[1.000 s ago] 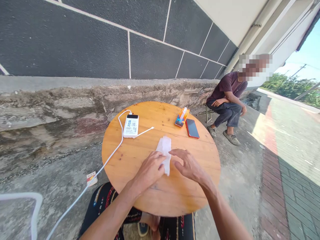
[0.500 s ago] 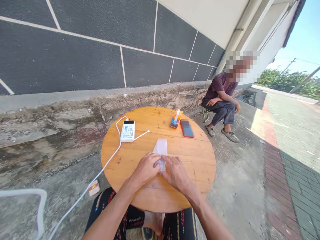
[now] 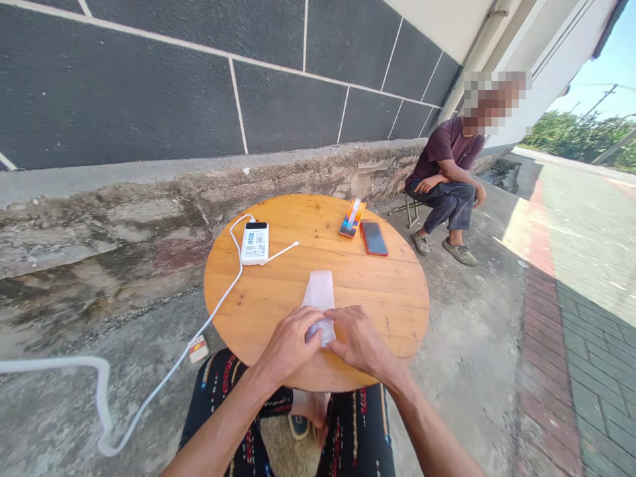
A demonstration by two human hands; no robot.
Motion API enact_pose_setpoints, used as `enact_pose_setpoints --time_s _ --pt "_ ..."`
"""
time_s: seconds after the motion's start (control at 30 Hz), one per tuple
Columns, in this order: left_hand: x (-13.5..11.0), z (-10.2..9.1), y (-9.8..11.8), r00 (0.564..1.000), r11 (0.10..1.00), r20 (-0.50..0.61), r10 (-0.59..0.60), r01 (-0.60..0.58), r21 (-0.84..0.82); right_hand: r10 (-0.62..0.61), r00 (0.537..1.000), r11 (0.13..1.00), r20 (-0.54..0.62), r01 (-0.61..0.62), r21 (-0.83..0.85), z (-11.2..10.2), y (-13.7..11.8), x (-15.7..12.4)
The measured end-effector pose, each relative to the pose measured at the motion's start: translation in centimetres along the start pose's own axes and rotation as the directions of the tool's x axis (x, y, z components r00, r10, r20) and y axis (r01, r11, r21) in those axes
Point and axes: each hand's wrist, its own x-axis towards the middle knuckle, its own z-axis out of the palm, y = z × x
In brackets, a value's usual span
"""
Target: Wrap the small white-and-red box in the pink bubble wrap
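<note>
A thin white plastic bag (image 3: 319,295) lies flat on the round wooden table (image 3: 397,298), long side pointing away from me. My left hand (image 3: 291,348) and my right hand (image 3: 360,341) meet at the bag's near end, fingers curled and pinching it from both sides. The near end looks bunched up between my fingertips. The far end lies free on the wood.
A white power bank (image 3: 255,243) with a white cable (image 3: 209,318) sits at the table's back left. An orange packet (image 3: 352,219) and a phone (image 3: 374,238) lie at the back right. Beyond the table a person (image 3: 447,179) sits by the dark tiled wall. A small card (image 3: 197,348) lies on the ground.
Both hands went from spread fingers over the bag to closed pinches on its near end. They drew back toward the table's near edge, and the bag's near end has bunched.
</note>
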Motion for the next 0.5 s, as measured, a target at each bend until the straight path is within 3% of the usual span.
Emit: enact_pose_setpoints --time_s 0.13,0.27,0.37,0.5 --pt "-0.6 -0.3 0.1 0.999 0.997 0.031 -0.011 0.014 -0.075 -0.012 0.999 0.998 0.037 0.01 0.059 -0.3 -0.2 -0.2" --pt "-1.3 -1.6 0.6 0.989 0.99 0.147 0.024 -0.004 -0.138 -0.035 0.994 0.986 0.103 0.018 0.163 -1.4 -0.1 0.3" --pt "-1.7 -2.0 0.8 0.975 0.993 0.212 0.06 -0.038 -0.109 -0.049 0.98 0.967 0.194 -0.002 0.254 -2.3 0.2 1.0" --pt "-1.7 -1.3 0.3 0.979 0.998 0.2 0.042 -0.033 -0.048 -0.027 0.969 0.959 0.246 -0.044 0.28 -2.5 0.6 1.9"
